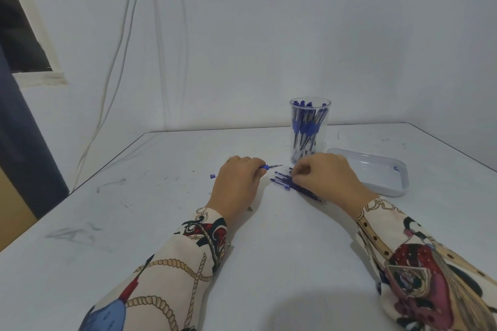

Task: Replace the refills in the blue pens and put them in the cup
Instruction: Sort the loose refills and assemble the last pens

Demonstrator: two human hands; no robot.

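Observation:
My left hand [238,183] grips a blue pen [270,167] on the white table [161,223]; its blue grip and tip stick out to the right of my fingers. My right hand [326,176] rests over a small pile of blue refills [285,181] and its curled fingertips pinch at them. A clear cup [309,129] behind my right hand holds several blue pens standing upright. A small blue end cap [212,176] lies left of my left hand.
A shallow clear plastic tray [376,172] lies to the right of the cup, holding one tiny blue piece [396,168]. White cables [118,62] hang down the wall at the back left. The table's left edge runs diagonally.

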